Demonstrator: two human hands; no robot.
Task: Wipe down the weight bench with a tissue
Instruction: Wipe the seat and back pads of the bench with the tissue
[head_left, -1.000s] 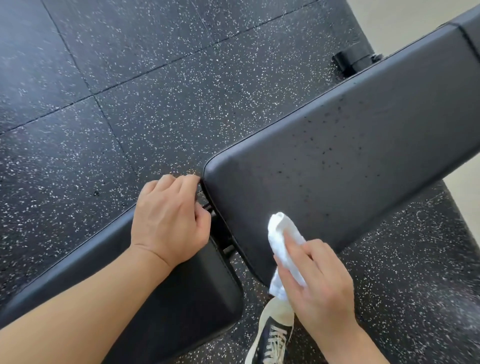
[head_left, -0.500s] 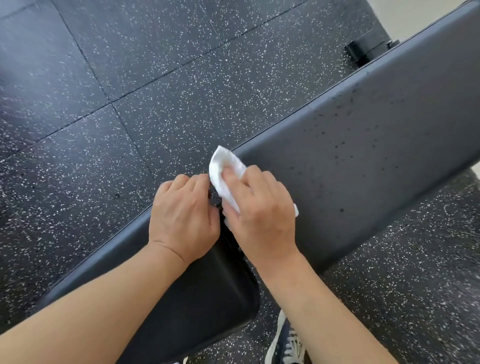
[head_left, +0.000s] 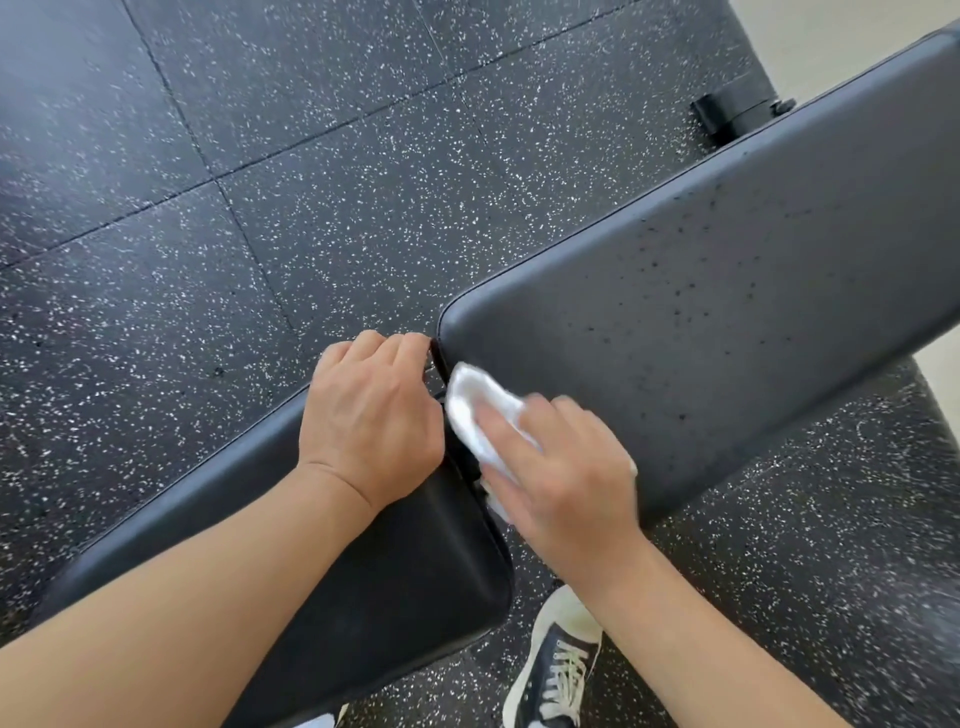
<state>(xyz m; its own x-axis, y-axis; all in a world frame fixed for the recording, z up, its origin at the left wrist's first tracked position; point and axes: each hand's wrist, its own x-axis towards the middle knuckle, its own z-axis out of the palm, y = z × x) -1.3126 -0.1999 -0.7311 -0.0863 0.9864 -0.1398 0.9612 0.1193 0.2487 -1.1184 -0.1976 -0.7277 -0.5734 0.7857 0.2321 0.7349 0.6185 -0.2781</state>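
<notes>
The tissue (head_left: 480, 413) is a white crumpled wad lying on the near end of the long back pad (head_left: 727, 291) of the weight bench, just beside the gap that separates this pad from the seat pad (head_left: 395, 577). The right hand (head_left: 563, 480) covers most of it and presses it flat against the vinyl; the fingers look rather straight, but this hand is blurred, so how firm the grip is I cannot tell exactly. The left hand (head_left: 371, 418) rests on the far end of the seat pad with its fingers curled over the edge, touching the gap.

Many dark specks (head_left: 691, 291) lie on the back pad farther from the hands, so in my judgement most of the wiping is not yet done.

Some things could go wrong from here. The tissue is thin and the wad is small; if it drags over the pad edge or the hinge parts in the gap, it may tear or catch there. The knuckles of the left hand are very near the tissue, so a stroke toward the gap may bump them. If the tissue becomes dirty, it may only spread the specks. A piece could also fall to the speckled rubber floor (head_left: 311, 182), near the shoe (head_left: 558, 670) below the bench.
</notes>
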